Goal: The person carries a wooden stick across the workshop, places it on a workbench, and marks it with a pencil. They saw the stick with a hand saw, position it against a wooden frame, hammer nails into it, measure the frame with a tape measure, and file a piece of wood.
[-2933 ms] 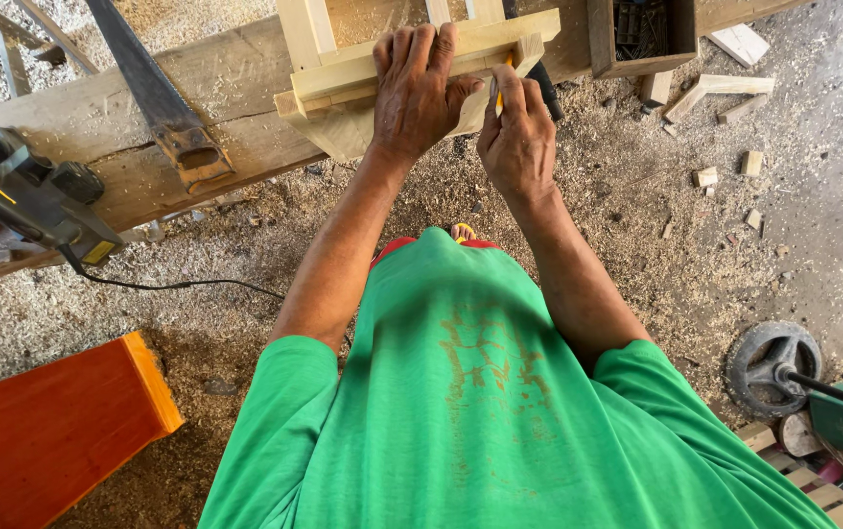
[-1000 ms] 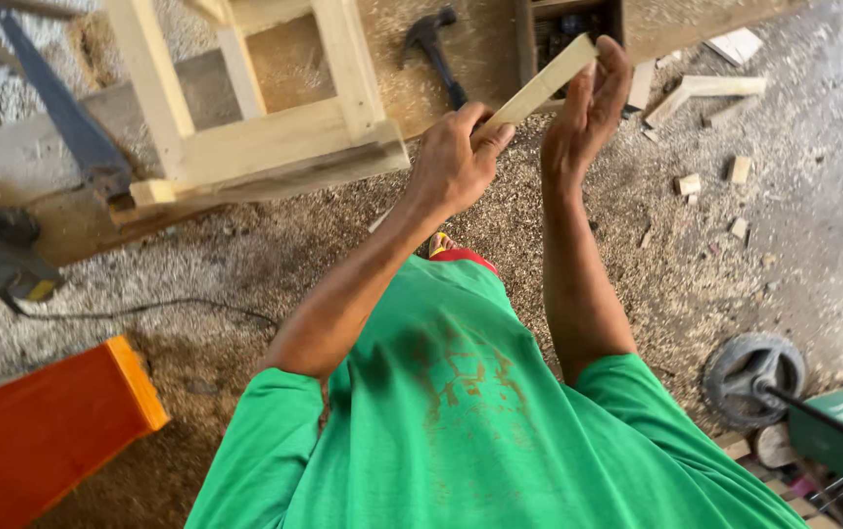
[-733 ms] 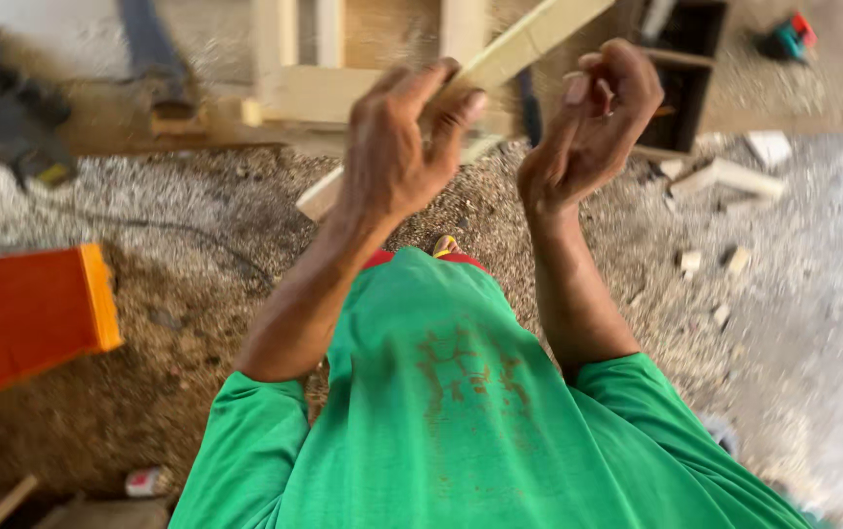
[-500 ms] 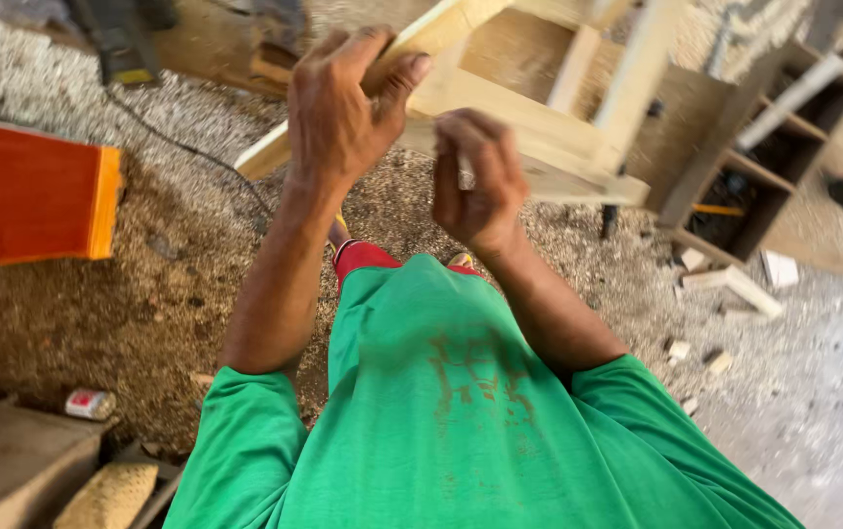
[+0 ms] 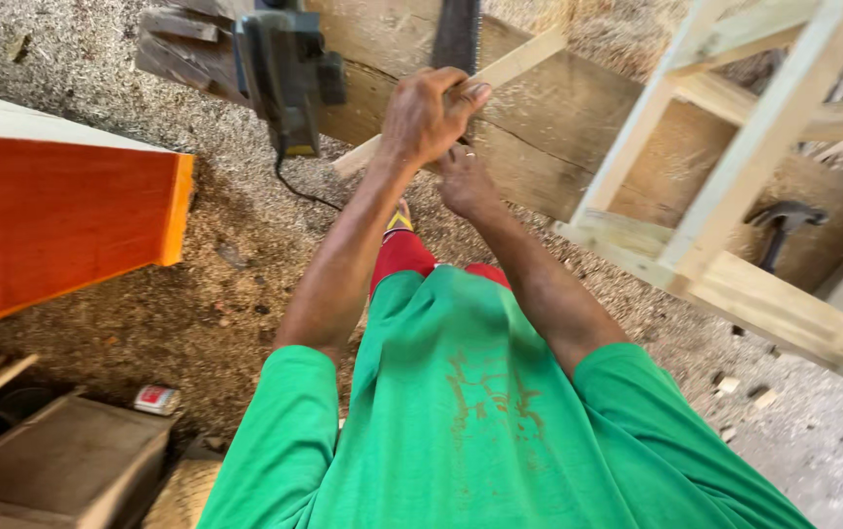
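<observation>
Your left hand (image 5: 428, 116) is clamped on the pale wood strip (image 5: 510, 69), now low over the workbench plank (image 5: 559, 147) vs. raised 0.5 s ago. Right hand (image 5: 464, 182) sits under it, fingers prob. curled; can't tell if gripping. Handsaw (image 5: 457, 34) lies just behind, frame (image 5: 735, 186) to the right.

Your left hand (image 5: 429, 116) grips the stick (image 5: 500, 73) over the workbench (image 5: 578, 127), your right hand (image 5: 466, 181) just below it. The planer (image 5: 284, 64) sits left, the frame (image 5: 725, 186) right, the hammer (image 5: 782, 227) beyond it.

Pale wooden slat (image 5: 524, 61): long, thin, slanting up to right, lying across dusty plank bench (image 5: 559, 127)
</observation>
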